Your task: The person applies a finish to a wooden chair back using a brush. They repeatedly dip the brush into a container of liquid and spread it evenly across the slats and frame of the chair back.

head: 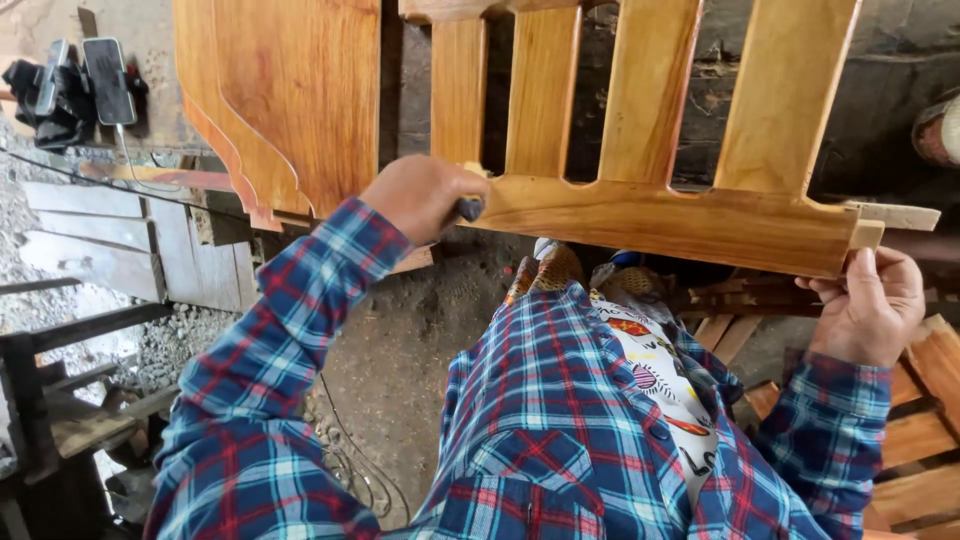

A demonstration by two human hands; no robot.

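Two hands working at a slatted wooden frame held up in front of the body.

A plaid shirt [560,400] is filling the near view; the right hand [868,300] is cupping the wooden frame [660,215] at its end peg, fingers wrapped underneath, while the left hand [420,195] is gripping a dark-handled tool [470,209] against the lower rail. Stacked planks [920,440] are lying right, phones [95,80] hanging far left.

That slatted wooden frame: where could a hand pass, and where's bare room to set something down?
Hands could pass between the upright slats of the varnished frame. Bare dirt floor lies between grey planks and plaid shirt. Crowded: stacked boards, right.
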